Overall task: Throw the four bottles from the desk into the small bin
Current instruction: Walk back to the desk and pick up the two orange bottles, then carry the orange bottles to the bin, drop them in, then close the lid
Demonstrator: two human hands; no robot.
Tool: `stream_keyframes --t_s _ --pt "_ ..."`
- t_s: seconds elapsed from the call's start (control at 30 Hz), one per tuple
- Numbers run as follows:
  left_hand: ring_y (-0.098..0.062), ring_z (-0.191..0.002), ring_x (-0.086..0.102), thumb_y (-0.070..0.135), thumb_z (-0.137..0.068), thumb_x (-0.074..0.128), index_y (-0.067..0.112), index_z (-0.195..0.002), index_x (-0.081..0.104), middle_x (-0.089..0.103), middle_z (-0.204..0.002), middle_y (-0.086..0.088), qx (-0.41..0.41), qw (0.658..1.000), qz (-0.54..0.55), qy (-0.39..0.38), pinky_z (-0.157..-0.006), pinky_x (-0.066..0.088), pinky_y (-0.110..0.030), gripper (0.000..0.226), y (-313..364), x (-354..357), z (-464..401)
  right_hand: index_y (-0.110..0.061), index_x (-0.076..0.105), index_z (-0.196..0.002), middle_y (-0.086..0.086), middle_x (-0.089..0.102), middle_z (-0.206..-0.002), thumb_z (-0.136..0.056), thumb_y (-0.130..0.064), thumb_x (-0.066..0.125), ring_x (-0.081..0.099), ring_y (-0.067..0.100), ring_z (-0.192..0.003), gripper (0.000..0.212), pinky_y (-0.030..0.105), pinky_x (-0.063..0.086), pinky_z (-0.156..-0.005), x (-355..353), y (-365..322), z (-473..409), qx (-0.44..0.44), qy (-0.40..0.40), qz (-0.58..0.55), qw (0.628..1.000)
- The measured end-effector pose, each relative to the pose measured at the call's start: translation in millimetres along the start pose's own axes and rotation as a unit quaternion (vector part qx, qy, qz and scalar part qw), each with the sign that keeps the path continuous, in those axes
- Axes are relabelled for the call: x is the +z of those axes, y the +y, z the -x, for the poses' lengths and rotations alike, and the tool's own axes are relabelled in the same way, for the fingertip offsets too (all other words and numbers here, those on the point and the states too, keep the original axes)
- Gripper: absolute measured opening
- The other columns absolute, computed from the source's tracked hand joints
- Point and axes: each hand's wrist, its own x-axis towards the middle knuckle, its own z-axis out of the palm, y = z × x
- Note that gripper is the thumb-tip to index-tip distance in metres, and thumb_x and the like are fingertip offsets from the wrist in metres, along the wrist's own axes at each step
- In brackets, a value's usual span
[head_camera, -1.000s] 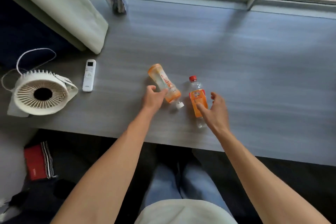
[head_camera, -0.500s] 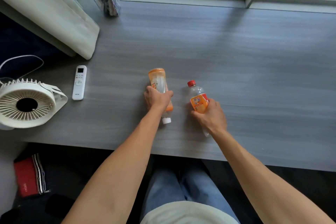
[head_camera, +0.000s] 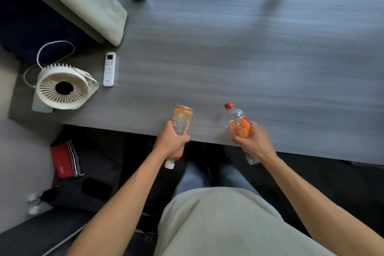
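Bottles sit one in each fist at lower centre of the head view: my left hand [head_camera: 171,141] wraps the orange bottle [head_camera: 180,131], white cap toward me; my right hand [head_camera: 254,143] clamps the red-capped bottle [head_camera: 239,125], cap pointing away. Both hang over the desk [head_camera: 249,58] edge. I see no bin.

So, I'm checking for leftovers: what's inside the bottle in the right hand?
The red-capped bottle in the right hand looks clear and empty above its orange label. The label and the fingers cover the middle, so any liquid there cannot be seen.
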Motion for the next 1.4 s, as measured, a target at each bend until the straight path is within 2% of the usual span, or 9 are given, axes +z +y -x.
stream_keyframes --t_s 0.23,0.33,0.43,0.57,0.73,0.93,1.1,1.23,1.4 --pt "-0.008 -0.078 0.064 0.053 -0.054 0.072 0.034 -0.098 0.045 0.065 -0.092 0.009 0.015 0.981 -0.150 -0.119 -0.061 0.047 -0.030 0.055 -81.6 7.0 37.2 -0.034 0.045 -0.120 -0.011 0.064 -0.095 -0.070 -0.061 0.071 0.064 0.010 -0.082 0.062 0.040 0.059 -0.075 15.0 46.6 50.9 0.027 -0.032 -0.002 0.999" --pt "-0.012 -0.081 0.066 0.055 -0.059 0.072 0.032 -0.104 0.044 0.066 -0.095 0.007 0.020 0.967 -0.209 -0.145 -0.069 0.055 -0.034 0.058 -103.3 -2.3 36.6 -0.034 0.043 -0.125 -0.012 0.064 -0.101 -0.071 -0.059 0.073 0.063 0.007 -0.085 0.066 0.034 0.057 -0.073 21.3 55.8 69.1 0.043 -0.023 -0.019 0.999" --pt "-0.016 -0.083 0.066 0.059 -0.063 0.071 0.031 -0.107 0.043 0.066 -0.097 0.005 0.049 0.943 -0.279 -0.173 -0.071 0.054 -0.035 0.060 -109.6 -4.5 28.7 -0.036 0.044 -0.123 -0.014 0.064 -0.100 -0.069 -0.058 0.073 0.062 0.005 -0.082 0.065 0.029 0.051 -0.065 33.8 76.0 99.1 0.105 0.014 -0.064 0.992" --pt "-0.020 -0.086 0.065 0.056 -0.072 0.071 0.028 -0.114 0.042 0.064 -0.101 0.003 0.094 0.912 -0.350 -0.192 -0.069 0.049 -0.034 0.059 -94.0 7.9 25.2 -0.034 0.045 -0.119 -0.008 0.065 -0.097 -0.065 -0.058 0.069 0.065 0.016 -0.081 0.064 0.036 0.054 -0.071 63.2 113.6 149.1 0.228 0.041 -0.113 0.966" --pt "-0.013 -0.074 0.060 0.052 -0.065 0.066 0.028 -0.100 0.042 0.063 -0.093 0.002 0.176 0.847 -0.441 -0.240 -0.056 0.044 -0.030 0.049 -40.3 49.4 25.3 -0.028 0.050 -0.114 0.001 0.066 -0.098 -0.060 -0.055 0.070 0.063 0.026 -0.087 0.064 0.038 0.053 -0.075 117.3 156.3 217.7 0.361 0.071 -0.221 0.903" --pt "-0.011 -0.081 0.060 0.052 -0.068 0.067 0.034 -0.108 0.044 0.062 -0.096 0.006 0.286 0.766 -0.498 -0.291 -0.074 0.054 -0.037 0.049 42.6 142.4 44.9 -0.016 0.061 -0.111 0.010 0.071 -0.101 -0.068 -0.040 0.083 0.065 0.028 -0.087 0.054 0.033 0.050 -0.072 180.9 202.9 294.6 0.484 0.106 -0.370 0.786" --pt "-0.012 -0.075 0.065 0.051 -0.067 0.071 0.035 -0.106 0.043 0.063 -0.089 0.008 0.336 0.723 -0.513 -0.318 -0.062 0.050 -0.030 0.051 99.1 229.0 77.3 -0.006 0.062 -0.104 0.017 0.071 -0.098 -0.070 -0.035 0.084 0.068 0.034 -0.089 0.050 0.042 0.053 -0.080 220.8 232.0 335.8 0.531 0.125 -0.468 0.695" --pt "-0.013 -0.076 0.066 0.049 -0.068 0.072 0.034 -0.105 0.043 0.064 -0.089 0.007 0.335 0.700 -0.545 -0.318 -0.060 0.050 -0.031 0.049 114.6 283.4 105.7 -0.005 0.065 -0.106 0.020 0.072 -0.101 -0.075 -0.038 0.082 0.068 0.034 -0.095 0.049 0.045 0.053 -0.086 224.7 269.6 354.0 0.539 0.125 -0.523 0.649" --pt "-0.017 -0.077 0.064 0.049 -0.071 0.071 0.028 -0.107 0.046 0.064 -0.093 0.002 0.301 0.694 -0.585 -0.293 -0.056 0.048 -0.030 0.049 123.3 327.9 121.0 -0.012 0.059 -0.109 0.012 0.070 -0.101 -0.068 -0.041 0.084 0.066 0.032 -0.092 0.056 0.040 0.053 -0.082 178.2 327.1 353.6 0.541 0.174 -0.526 0.632"
